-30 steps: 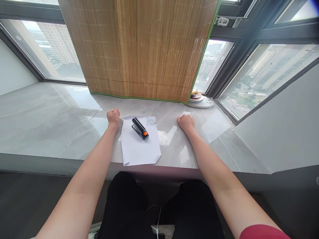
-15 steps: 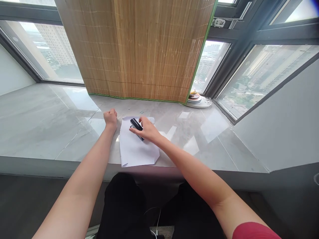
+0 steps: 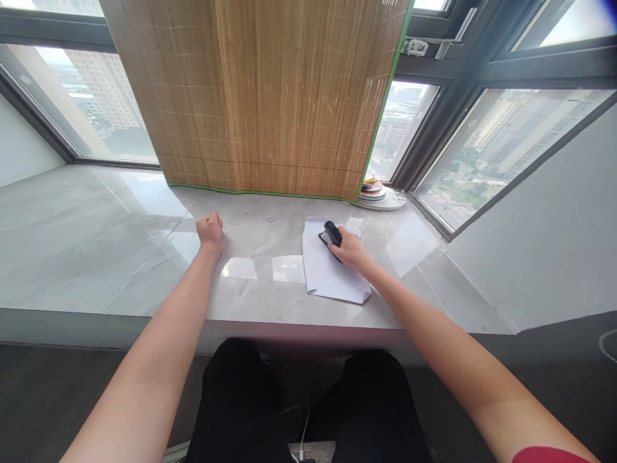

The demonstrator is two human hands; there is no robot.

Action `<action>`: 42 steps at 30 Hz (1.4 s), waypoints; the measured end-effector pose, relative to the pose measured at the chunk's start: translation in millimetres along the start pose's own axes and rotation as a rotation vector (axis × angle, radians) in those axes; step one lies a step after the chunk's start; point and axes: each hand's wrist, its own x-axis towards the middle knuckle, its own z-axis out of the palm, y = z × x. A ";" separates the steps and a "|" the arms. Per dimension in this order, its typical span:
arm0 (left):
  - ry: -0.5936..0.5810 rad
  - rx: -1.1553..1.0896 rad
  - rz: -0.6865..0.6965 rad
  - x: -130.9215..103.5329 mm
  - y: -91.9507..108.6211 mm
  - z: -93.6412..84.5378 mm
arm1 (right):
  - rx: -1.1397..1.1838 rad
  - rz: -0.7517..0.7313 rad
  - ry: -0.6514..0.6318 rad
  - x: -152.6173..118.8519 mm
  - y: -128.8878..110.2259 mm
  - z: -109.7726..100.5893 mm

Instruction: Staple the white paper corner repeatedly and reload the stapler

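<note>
My right hand (image 3: 351, 247) is closed around a black stapler (image 3: 331, 235), thumb on the near side. Its front end points away and to the left, with a gap showing between its upper arm and base. Under the stapler and hand lies white paper (image 3: 332, 280), its lower corners bent. Whether it is one sheet or more I cannot tell. My left hand (image 3: 210, 230) rests as a fist on the grey marble-like ledge (image 3: 255, 299), well to the left of the paper. Nothing shows in its curled fingers.
A bamboo blind (image 3: 274, 96) with green edging hangs behind the ledge. Stacked plates (image 3: 380, 198) stand at the back right corner by the window frame (image 3: 429, 128). The ledge's front edge runs just above my knees. A white cable (image 3: 304, 431) hangs below, between my legs.
The paper and stapler have shifted right along the ledge with my right hand. My right fingers, loosely spread around the stapler before, now wrap it. My left fist stays about where it was.
</note>
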 end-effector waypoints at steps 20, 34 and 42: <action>-0.682 0.272 0.549 -106.4 9.5 109.4 | 0.156 -0.062 0.099 0.8 6.0 7.9; -0.972 0.726 0.635 -103.5 -1.6 118.9 | 0.347 -0.495 0.033 11.5 32.9 -2.2; -0.953 0.698 0.609 -101.8 -3.9 120.1 | 0.490 -0.479 0.167 10.9 35.1 -8.4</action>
